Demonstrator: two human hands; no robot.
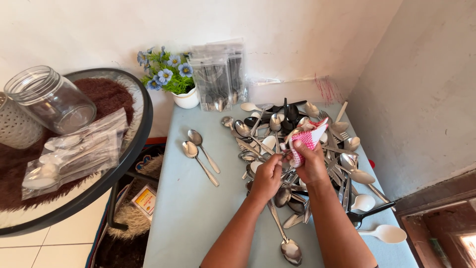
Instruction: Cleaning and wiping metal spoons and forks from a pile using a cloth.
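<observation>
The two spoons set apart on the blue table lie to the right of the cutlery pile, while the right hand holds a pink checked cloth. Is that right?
Not quite. In the head view the two spoons lie left of the cutlery pile, not right. The right hand does hold the pink checked cloth.

White plastered walls (307,30) meet behind a pale blue table (188,213); white tiled floor (44,248) below.

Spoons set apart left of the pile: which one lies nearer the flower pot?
The upper spoon, bowl toward the flower pot; the other spoon lies lower-left beside it.
</observation>
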